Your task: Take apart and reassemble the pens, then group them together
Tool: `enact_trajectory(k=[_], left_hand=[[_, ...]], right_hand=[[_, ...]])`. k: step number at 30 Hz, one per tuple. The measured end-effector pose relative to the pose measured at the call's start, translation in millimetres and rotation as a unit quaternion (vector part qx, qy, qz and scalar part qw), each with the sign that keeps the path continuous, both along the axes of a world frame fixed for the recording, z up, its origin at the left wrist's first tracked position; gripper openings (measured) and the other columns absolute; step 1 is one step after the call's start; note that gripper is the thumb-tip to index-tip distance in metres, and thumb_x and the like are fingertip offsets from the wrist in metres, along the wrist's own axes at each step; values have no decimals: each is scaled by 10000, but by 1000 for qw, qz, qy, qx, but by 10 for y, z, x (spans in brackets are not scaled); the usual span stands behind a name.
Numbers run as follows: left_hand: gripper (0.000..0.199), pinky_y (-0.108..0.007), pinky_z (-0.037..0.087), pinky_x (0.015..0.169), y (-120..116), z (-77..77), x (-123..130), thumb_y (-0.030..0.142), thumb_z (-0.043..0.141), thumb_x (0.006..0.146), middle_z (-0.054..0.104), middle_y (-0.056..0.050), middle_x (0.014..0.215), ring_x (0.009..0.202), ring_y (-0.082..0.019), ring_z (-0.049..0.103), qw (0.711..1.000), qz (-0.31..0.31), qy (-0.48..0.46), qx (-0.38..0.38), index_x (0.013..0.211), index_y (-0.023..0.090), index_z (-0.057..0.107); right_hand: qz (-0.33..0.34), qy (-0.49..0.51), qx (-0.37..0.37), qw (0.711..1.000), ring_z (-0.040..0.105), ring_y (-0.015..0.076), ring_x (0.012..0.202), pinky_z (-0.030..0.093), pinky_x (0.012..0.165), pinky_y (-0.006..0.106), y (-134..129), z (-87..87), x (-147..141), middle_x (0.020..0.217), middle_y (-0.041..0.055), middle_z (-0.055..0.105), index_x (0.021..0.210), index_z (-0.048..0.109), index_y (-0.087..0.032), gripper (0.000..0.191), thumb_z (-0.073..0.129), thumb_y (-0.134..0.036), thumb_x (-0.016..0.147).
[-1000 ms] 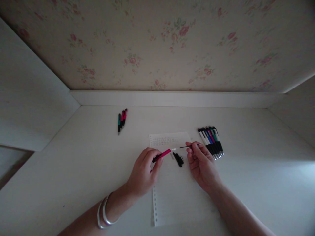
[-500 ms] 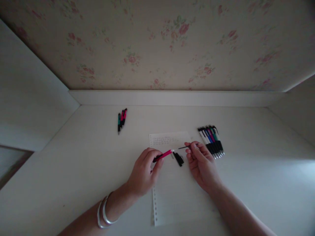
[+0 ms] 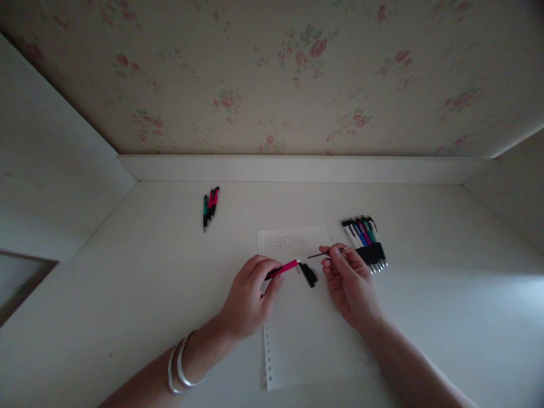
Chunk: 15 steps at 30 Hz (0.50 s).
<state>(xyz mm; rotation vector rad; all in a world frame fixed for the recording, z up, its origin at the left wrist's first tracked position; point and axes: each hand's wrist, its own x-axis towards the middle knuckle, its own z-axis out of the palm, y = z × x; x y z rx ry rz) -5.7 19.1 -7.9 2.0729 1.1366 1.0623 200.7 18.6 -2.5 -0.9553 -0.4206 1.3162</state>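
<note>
My left hand (image 3: 253,294) is closed on a pink pen barrel (image 3: 288,267), whose white end points right. Pinched between the fingertips of my right hand (image 3: 348,283) is a thin dark refill (image 3: 317,255). Its tip is a short way from the barrel's white end. Under both hands lies a sheet of lined paper (image 3: 310,345) with handwriting at its top. Black pen parts (image 3: 308,275) rest on the paper between my hands.
Several pens (image 3: 365,243) lie side by side just beyond my right hand. At the back left are a green pen (image 3: 205,212) and two pink ones (image 3: 213,201). A white ledge (image 3: 297,169) and a flowered wall bound the desk.
</note>
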Motion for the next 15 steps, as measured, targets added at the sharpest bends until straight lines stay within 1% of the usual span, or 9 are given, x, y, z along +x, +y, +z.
enact_trajectory(k=[5,8,12,15], left_hand=[[119,-347,520,836,5,-5,-2,191,562,952,640,-76,979,926,-197,608,1000,-1,0,0,1063,192,606],[121,-342,523,833,8,-2,7,188,560,954,640,-75,973,923,-194,610,1000,-4,1,3,1065,191,609],[103,-317,526,827,9,5,19,192,575,950,653,-65,956,908,-183,623,1000,-14,6,3,1042,187,621],[100,-293,528,814,4,4,14,198,597,942,670,-55,943,884,-172,637,1000,-15,1,-3,1040,188,619]], right_hand=[[14,-25,4,1000,659,46,569,548,553,101,-11,7,-25,865,16,760,784,685,-192,202,860,-269,715],[28,-52,10,998,665,63,562,543,530,128,-31,-19,-38,871,25,769,817,682,-195,205,843,-292,736],[73,-115,21,990,670,96,557,551,530,188,-76,-66,-45,884,51,782,842,686,-195,207,818,-334,762],[86,-136,11,987,667,107,552,546,526,210,-92,-74,-38,907,68,784,810,704,-187,216,818,-361,754]])
